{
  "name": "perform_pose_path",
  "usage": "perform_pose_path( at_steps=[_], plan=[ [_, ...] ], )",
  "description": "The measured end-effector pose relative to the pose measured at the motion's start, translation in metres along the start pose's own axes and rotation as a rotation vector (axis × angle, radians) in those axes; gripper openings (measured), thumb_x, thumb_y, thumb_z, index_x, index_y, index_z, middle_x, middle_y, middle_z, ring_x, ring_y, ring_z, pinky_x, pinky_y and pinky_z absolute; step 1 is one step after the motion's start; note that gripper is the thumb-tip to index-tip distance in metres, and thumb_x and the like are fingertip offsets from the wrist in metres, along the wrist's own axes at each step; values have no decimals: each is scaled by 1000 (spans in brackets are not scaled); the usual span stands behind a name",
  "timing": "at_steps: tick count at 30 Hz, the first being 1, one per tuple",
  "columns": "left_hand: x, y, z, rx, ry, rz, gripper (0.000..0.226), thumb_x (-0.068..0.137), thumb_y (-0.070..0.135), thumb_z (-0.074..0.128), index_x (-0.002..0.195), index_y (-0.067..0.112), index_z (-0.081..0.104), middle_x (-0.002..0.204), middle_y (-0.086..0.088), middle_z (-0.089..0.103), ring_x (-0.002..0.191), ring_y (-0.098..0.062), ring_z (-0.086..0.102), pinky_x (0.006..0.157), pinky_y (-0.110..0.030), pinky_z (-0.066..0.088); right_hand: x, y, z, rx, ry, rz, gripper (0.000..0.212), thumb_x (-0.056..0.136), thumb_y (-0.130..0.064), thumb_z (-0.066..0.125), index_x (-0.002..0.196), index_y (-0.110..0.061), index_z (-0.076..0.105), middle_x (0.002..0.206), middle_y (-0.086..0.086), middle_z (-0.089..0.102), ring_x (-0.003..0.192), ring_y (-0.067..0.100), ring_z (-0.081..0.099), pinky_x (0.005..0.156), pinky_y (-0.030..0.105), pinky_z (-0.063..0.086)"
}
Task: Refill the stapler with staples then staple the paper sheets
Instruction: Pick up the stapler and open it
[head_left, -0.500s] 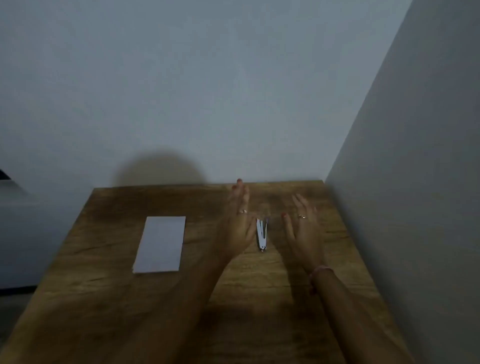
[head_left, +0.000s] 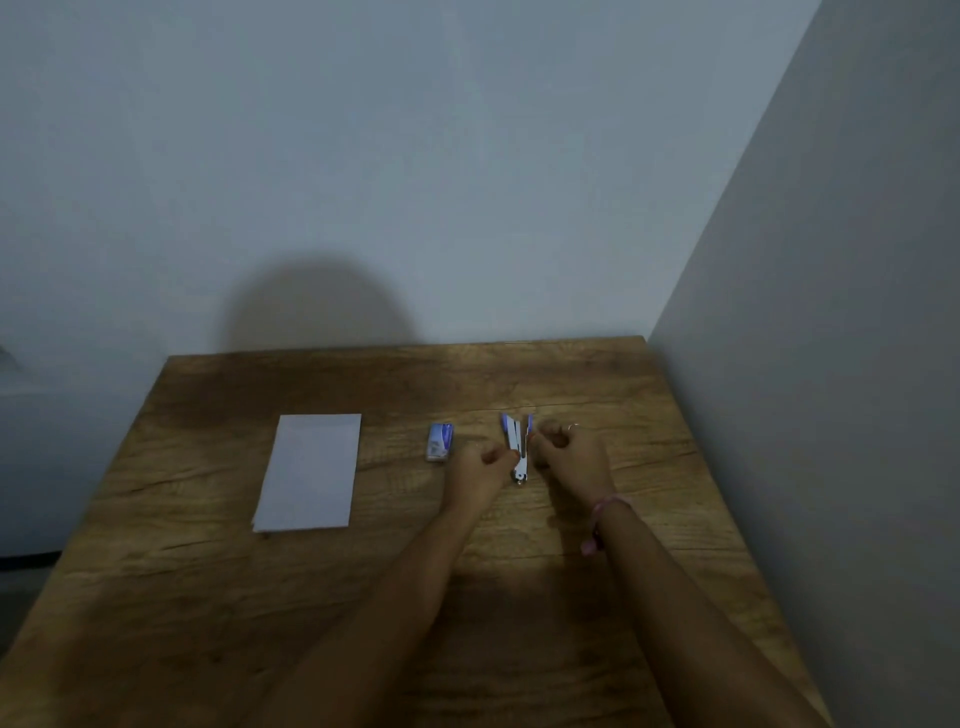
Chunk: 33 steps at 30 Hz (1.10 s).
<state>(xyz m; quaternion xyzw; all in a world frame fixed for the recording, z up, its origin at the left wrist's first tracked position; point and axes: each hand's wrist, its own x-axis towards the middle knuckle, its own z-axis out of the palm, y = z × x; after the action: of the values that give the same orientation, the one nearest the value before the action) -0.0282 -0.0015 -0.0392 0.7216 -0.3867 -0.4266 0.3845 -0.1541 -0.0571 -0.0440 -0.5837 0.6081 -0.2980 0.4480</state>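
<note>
Stapler (head_left: 518, 448) splayed open at frame centre, between curled left hand (head_left: 480, 464) and right hand (head_left: 569, 453), both touching it; grip unclear.

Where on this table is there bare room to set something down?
Bare wood shows along the table's near left edge below the paper sheets, and across the far strip by the wall. It is crowded where the staple box, stapler, left hand and right hand cluster.

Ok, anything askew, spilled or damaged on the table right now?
Nothing stands out. The stapler lies splayed open between the left hand and right hand, as refilling needs. The staple box and paper sheets lie flat.
</note>
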Motion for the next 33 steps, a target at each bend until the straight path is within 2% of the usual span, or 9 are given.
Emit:
perform_pose_path(
  at_steps=[2,5,10,12,14,17,21,25,33],
  plan=[
    [0,-1,4,13,-8,10,20,88,17,64,104,6,72,98,-7,74,91,-16,68,73,-24,51,2,-2,3,25,-10,28,10,84,-12,69,91,-5,70,81,9,72,70,17,64,71,32,54],
    [-4,-5,11,20,-4,22,25,87,15,66,110,8,69,103,-5,73,86,-8,64,64,-11,42,3,-9,5,15,-55,65,4,82,-4,69,85,-6,69,78,11,70,68,22,64,70,41,56],
    [-10,-7,15,-78,-9,-20,22,89,17,62,110,12,68,97,-1,73,90,-12,67,64,-15,44,-1,-18,8,-114,-124,76,34,72,10,69,70,-23,63,69,0,68,63,16,67,57,26,56],
    [-12,-7,15,-125,-21,-31,24,90,14,60,113,12,64,93,5,70,87,-8,65,64,-16,43,-6,-21,7,-96,-110,91,31,71,10,71,77,-20,66,73,2,70,66,16,67,56,24,55],
    [-16,-4,13,-163,-20,-27,27,91,12,59,118,11,60,94,10,65,82,2,58,63,-13,41,-13,-24,4,-31,-92,79,27,72,9,70,89,-12,68,83,9,73,73,21,69,67,36,59],
    [-19,4,7,-188,-47,52,30,92,9,59,121,6,57,110,-3,68,94,-7,65,74,-14,48,-26,-35,-6,56,-69,-3,25,74,10,65,98,4,66,85,24,68,73,26,65,74,50,58],
    [-27,24,-7,-230,-84,213,31,90,11,62,121,11,58,102,6,69,90,4,64,75,-10,50,-43,-60,-27,195,-77,-77,34,80,6,62,110,-7,67,88,18,68,75,24,66,74,46,58],
    [-32,39,-17,-305,-103,257,23,90,15,62,113,21,61,108,5,69,98,-4,64,79,-18,50,-55,-76,-41,430,-119,-71,21,88,-7,62,108,-10,69,92,13,71,79,17,71,67,33,61],
    [-42,54,-31,-448,-48,300,23,92,16,60,114,8,63,103,-5,72,95,-14,68,79,-25,53,-64,-94,-39,501,-127,-120,14,88,-10,63,101,-9,70,93,12,74,84,18,72,64,29,58]
  ],
)
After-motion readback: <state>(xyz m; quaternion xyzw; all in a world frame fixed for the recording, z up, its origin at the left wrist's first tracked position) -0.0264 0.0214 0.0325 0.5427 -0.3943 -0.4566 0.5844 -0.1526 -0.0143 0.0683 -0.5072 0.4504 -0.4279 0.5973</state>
